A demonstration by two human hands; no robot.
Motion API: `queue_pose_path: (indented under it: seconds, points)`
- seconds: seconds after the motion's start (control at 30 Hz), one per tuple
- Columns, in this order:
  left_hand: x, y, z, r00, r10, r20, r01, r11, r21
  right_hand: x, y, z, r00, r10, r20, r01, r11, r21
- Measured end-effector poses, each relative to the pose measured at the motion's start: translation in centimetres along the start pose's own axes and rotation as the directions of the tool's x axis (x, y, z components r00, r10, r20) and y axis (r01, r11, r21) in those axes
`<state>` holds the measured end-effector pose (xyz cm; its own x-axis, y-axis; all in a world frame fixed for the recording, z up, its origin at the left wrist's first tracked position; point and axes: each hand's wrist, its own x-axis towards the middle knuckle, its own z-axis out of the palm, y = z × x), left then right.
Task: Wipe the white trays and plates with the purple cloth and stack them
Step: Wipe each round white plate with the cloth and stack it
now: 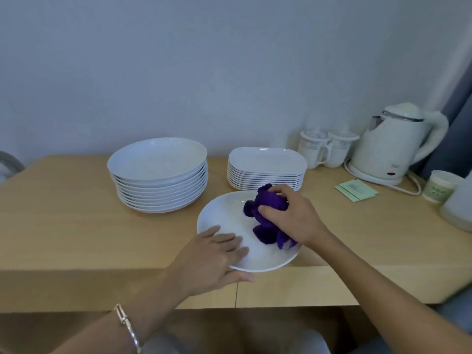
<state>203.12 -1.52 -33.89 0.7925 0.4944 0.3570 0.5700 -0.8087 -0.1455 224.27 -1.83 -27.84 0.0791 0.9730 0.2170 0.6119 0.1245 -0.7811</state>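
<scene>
A round white plate (224,213) lies on the wooden table (63,226) near its front edge. My left hand (214,261) holds the plate's near-left rim, fingers flat on the inside and thumb under the edge. My right hand (293,218) grips a bunched purple cloth (265,226) and presses it onto the plate's right side. Behind stand a stack of round white plates (158,175) on the left and a stack of rectangular white trays (267,167) on the right.
At the back right are two white lidded mugs (324,149), a white electric kettle (393,144) with its cord, green sachets (356,190), a small jar (439,186) and a translucent container (457,208). A wall runs behind the table.
</scene>
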Motion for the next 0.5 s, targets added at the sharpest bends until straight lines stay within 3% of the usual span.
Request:
queue_pose_path:
  seconds: [0.1, 0.17, 0.27, 0.33, 0.43, 0.5]
  points:
    - [1.7, 1.9, -2.9, 0.983, -0.176, -0.058, 0.154, 0.949, -0.276, 0.1, -2.2, -2.1, 0.982, 0.059, -0.179, -0.003, 0.955, 0.296]
    - [2.9, 2.6, -4.7, 0.926, -0.372, -0.068, 0.291, 0.816, -0.5, 0.3, -4.1, -3.9, 0.958, 0.045, -0.282, 0.078, 0.908, 0.411]
    - [4.5, 3.5, -6.8, 0.796, -0.605, 0.005, 0.39, 0.507, -0.769, 0.2, -6.7, -6.3, 0.926, 0.024, -0.378, 0.189, 0.835, 0.516]
    - [5.3, 3.8, -7.4, 0.707, -0.704, 0.06, 0.393, 0.321, -0.862, -0.1, -7.3, -7.0, 0.92, 0.012, -0.393, 0.216, 0.821, 0.529]
    - [5.8, 3.6, -7.7, 0.569, -0.817, 0.088, 0.264, 0.08, -0.961, -0.6, -6.5, -6.3, 0.923, 0.017, -0.383, 0.175, 0.871, 0.46]
    - [5.9, 2.9, -6.8, 0.468, -0.839, 0.276, 0.135, -0.241, -0.961, -0.8, -5.4, -5.3, 0.934, 0.036, -0.355, 0.123, 0.902, 0.413]
